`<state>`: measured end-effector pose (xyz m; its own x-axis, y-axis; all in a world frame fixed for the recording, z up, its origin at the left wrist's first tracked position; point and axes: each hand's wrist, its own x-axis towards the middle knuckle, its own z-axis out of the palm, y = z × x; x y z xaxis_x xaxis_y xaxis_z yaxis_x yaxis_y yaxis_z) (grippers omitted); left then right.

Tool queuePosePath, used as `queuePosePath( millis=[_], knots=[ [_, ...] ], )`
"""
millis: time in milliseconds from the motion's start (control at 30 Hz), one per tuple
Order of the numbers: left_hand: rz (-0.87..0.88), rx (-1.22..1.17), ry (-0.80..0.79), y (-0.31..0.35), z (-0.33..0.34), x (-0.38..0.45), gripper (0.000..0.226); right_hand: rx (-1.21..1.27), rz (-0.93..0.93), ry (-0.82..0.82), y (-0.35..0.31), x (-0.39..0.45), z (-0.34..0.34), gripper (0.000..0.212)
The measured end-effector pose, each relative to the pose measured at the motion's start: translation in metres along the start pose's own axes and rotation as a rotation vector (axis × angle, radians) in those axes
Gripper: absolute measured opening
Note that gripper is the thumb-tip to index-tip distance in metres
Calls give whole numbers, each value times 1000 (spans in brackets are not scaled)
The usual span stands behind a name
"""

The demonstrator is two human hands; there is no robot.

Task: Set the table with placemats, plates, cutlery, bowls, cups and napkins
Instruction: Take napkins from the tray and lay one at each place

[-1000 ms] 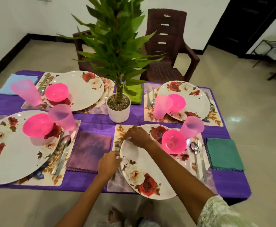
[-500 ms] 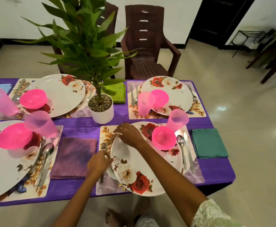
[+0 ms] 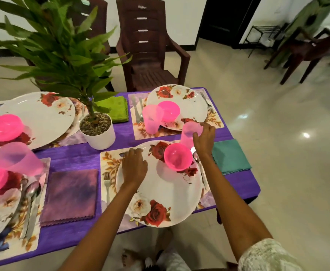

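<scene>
The purple desk point(image 3: 78, 159) held the big flowered plate point(image 3: 166, 194) on its placemat point(image 3: 109, 161). My left hand point(image 3: 134, 166) lay flat and loose on that plate. My right hand point(image 3: 204, 138) wrapped around the pink cup point(image 3: 189, 133) beside the pink bowl point(image 3: 177, 157).

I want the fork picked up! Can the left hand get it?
Probably yes. The fork lies bare on the placemat, just left of the plate that the left hand rests on, with nothing covering it.

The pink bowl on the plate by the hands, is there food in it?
Empty. The pink bowl sits upright and only its bare pink inside shows.
</scene>
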<state>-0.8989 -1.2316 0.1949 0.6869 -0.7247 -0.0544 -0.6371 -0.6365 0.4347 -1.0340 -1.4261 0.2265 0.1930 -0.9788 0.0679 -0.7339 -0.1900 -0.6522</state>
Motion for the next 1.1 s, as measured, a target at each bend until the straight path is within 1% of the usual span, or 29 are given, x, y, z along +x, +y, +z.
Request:
queuePosePath(
  millis=[100, 200, 333, 467, 700, 767, 833, 867, 933, 967, 1033, 1100],
  knots=[
    [21, -35, -4, 27, 8, 12, 36, 77, 81, -60, 1, 7, -2, 39],
    [33, -36, -14, 41, 14, 17, 32, 55, 100, -50, 1, 15, -9, 34],
    [69, -86, 9, 58, 18, 21, 27, 6, 82, -12, 12, 21, -21, 36],
    [117, -72, 1, 70, 17, 24, 29, -4, 100, 1, 18, 29, -31, 35],
    [72, -42, 5, 46, 16, 36, 35, 36, 77, -32, 18, 26, -31, 38],
    [37, -38, 28, 34, 12, 39, 35, 80, 124, 37, 24, 16, -33, 39],
    [-5, -15, 58, 20, 9, 41, 34, 138, 143, 124, 33, -6, -34, 29],
    [-30, -1, 68, 12, 8, 41, 33, 150, 139, 141, 39, -20, -34, 23],
    [-91, 28, 48, -2, 6, 42, 32, 127, 147, 115, 52, -49, -29, 16],
    [-134, 41, 18, -9, 5, 42, 30, 94, 160, 80, 60, -61, -25, 16],
    [-218, 58, -52, -20, 4, 40, 31, 23, 191, -17, 71, -78, -17, 20],
    [-260, 75, -140, -29, 2, 37, 34, -48, 216, -133, 78, -89, -9, 25]
  ],
)
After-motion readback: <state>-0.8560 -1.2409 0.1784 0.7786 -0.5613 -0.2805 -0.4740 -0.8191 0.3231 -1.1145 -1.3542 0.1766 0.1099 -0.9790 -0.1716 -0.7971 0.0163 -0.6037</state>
